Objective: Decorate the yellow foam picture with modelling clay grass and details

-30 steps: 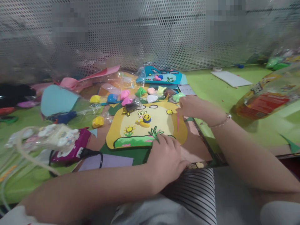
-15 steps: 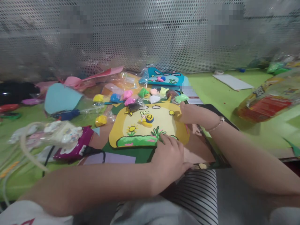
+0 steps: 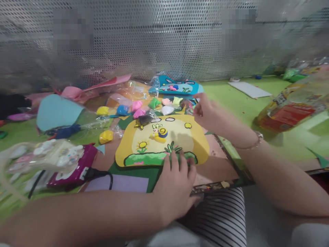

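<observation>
A yellow picture card [image 3: 203, 151] lies on the pile in front of me. It bears a blue and yellow clay snail [image 3: 161, 134], a drawn sunflower and a green strip of grass. My left hand [image 3: 177, 178] rests with its fingers spread on the card's lower edge, by the grass. Above the card's upper right side is my right hand [image 3: 207, 111], bent at the wrist and blurred. Its fingers curl down near a dark clay packet [image 3: 189, 105]; what lies under them is hidden. A white clay packet [image 3: 167, 109] and a pink one [image 3: 139, 114] lie along the top edge.
Behind the packets sits a blue picture card [image 3: 164, 90]. A purple pouch [image 3: 77, 168] and a light blue paper piece [image 3: 59, 112] lie at left. A drink bottle [image 3: 285, 111] and a white board [image 3: 249, 90] are at right. A perforated metal panel [image 3: 154, 41] stands behind.
My right hand has risen off the yellow card's right edge, up towards the clay packets, and now covers the light green one. My left hand has slid slightly down and left, still flat.
</observation>
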`<state>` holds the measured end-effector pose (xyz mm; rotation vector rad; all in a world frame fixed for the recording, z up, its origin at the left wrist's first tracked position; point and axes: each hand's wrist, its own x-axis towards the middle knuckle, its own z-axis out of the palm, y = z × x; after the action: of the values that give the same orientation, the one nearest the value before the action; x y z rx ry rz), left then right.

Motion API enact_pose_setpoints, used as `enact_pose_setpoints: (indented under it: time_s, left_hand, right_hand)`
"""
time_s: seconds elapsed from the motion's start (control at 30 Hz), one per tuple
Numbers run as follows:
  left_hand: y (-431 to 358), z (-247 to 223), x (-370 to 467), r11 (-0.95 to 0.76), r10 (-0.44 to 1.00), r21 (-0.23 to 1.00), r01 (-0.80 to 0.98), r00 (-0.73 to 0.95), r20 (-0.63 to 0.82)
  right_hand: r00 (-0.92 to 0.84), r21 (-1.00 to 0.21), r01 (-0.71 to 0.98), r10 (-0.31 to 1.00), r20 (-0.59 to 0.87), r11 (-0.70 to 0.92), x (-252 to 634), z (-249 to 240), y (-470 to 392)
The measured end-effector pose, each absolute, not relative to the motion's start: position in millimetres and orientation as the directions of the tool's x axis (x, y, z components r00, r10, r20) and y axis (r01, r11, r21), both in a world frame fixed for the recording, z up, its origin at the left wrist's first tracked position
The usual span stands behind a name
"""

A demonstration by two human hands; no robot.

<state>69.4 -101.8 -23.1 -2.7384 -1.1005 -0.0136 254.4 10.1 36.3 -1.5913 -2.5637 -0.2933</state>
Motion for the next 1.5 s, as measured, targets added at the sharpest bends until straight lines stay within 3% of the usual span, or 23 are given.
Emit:
enact_pose_setpoints:
  time_s: [0.07, 0.13, 0.27, 0.47, 0.6, 0.93, 1.33, 1.5]
  left_hand:
    - [-103, -24, 71, -0.692, 0.695, -0.187, 0.697, 0.714, 0.089]
    - [-104, -24, 71, -0.685, 0.698, -0.198, 0.701, 0.71, 0.096]
    - [-105, -25, 69, -0.699, 0.677, -0.212, 0.683, 0.727, 0.114]
    - [-103, -24, 68, -0.703, 0.678, -0.186, 0.687, 0.726, 0.116]
    - [-103, -23, 70, -0.704, 0.688, -0.159, 0.692, 0.72, 0.089]
    - [-103, -27, 70, -0.712, 0.687, -0.131, 0.69, 0.723, 0.069]
    - [-102, -25, 70, -0.719, 0.673, -0.145, 0.68, 0.733, 0.1]
    - [-102, -25, 70, -0.716, 0.676, -0.158, 0.68, 0.732, 0.086]
  right_hand:
    - [-0.41, -0.203, 0.853, 0.858, 0.31, 0.481, 244, 36, 13]
    - [-0.426, -0.447, 0.689, 0.818, 0.387, 0.57, 234, 29, 16]
    - [-0.501, -0.633, 0.474, 0.779, 0.377, 0.611, 219, 13, 16]
    - [-0.521, -0.585, 0.433, 0.72, 0.458, 0.685, 213, 6, 9]
    - [-0.549, -0.657, 0.378, 0.729, 0.409, 0.653, 213, 3, 7]
    - [-0.632, -0.645, 0.368, 0.689, 0.355, 0.67, 212, 0, 6]
    - [-0.521, -0.634, 0.498, 0.788, 0.327, 0.592, 210, 4, 5]
    - [-0.546, -0.664, 0.457, 0.776, 0.316, 0.591, 209, -1, 10]
